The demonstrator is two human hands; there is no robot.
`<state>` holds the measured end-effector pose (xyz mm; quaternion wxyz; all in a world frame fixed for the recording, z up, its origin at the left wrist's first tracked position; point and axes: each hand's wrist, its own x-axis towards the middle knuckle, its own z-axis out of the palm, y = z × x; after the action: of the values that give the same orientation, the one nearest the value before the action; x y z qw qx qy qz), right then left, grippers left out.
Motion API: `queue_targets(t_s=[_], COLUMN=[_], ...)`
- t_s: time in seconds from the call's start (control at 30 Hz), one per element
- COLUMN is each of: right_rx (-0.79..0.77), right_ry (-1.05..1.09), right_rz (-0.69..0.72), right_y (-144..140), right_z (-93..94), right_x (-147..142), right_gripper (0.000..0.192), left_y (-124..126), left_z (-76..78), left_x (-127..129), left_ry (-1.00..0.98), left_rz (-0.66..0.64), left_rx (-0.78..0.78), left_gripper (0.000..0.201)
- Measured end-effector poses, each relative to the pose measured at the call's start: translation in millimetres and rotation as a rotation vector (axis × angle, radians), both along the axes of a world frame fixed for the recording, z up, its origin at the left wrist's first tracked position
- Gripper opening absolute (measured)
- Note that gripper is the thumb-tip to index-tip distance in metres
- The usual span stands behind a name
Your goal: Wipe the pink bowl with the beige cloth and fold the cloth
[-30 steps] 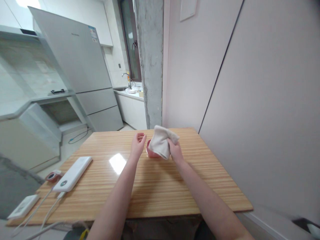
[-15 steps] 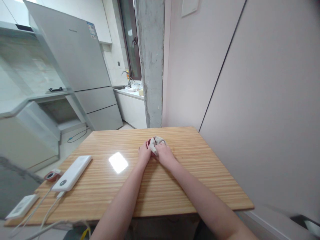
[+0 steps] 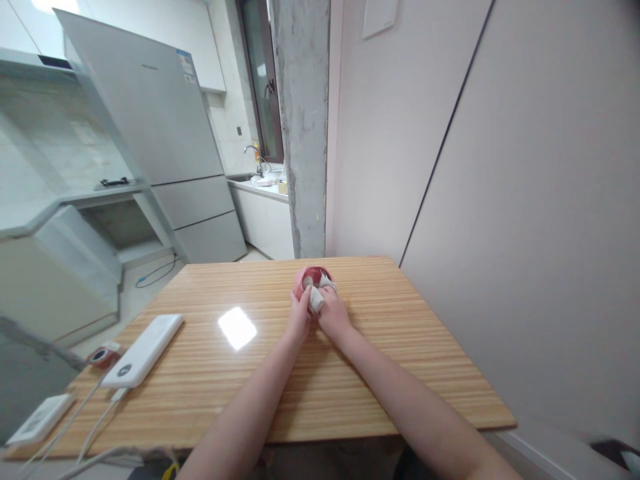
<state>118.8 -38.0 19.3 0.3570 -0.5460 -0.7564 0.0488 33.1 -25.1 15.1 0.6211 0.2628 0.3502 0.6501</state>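
Note:
A pink cup-like container point(image 3: 301, 278) with a dark red inside is tilted so that its mouth faces me, near the far side of the wooden table point(image 3: 225, 393). My left hand point(image 3: 300, 313) is closed on its near left rim, the thumb beside the cloth. A pale grey cloth point(image 3: 316, 300) is bunched partly inside the container and partly over its near rim. My right hand point(image 3: 334, 313) is closed on this cloth at the container's right side. Its fingertips are hidden by the cloth and the container.
On the table's left lie a white power bank point(image 3: 145, 350) with cables, a small red roll-like object point(image 3: 104, 355) and a white box-shaped item point(image 3: 41, 419). Beyond the table stand a concrete pillar point(image 3: 307, 133) and a grey fridge point(image 3: 150, 120). A pale wall point(image 3: 525, 233) runs along the right.
The container has turned so that its open mouth shows more towards me. The cloth has shifted from covering its top to its inside and near rim. Both hands have moved slightly.

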Motion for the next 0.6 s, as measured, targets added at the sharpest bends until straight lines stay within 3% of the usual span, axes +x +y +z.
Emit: queue_targets(t_s=[0.13,0.27,0.47,0.6], right_rx=[-0.025,0.001,0.055,0.086], right_ry=[0.009,0.019,-0.033,-0.232], right_rz=[0.041,0.086,0.319,0.294], right_y=[1.6,2.3,9.2,11.0], right_z=[-4.1,-4.2,5.9,7.2], right_x=[0.2,3.8,19.8,19.8], right_gripper=[0.012,0.018,0.029,0.023], left_y=[8.7,15.8,24.5,28.5], left_z=[-12.0,-19.3,-6.0,-2.5], left_x=[-6.8,-15.0,-39.7,-48.6], left_ry=[0.117,0.33,0.531,0.653], left_rz=[0.03,0.109,0.084,0.044], left_rx=[-0.037,0.041,0.085,0.059], left_gripper=[0.041,0.04,0.046,0.049])
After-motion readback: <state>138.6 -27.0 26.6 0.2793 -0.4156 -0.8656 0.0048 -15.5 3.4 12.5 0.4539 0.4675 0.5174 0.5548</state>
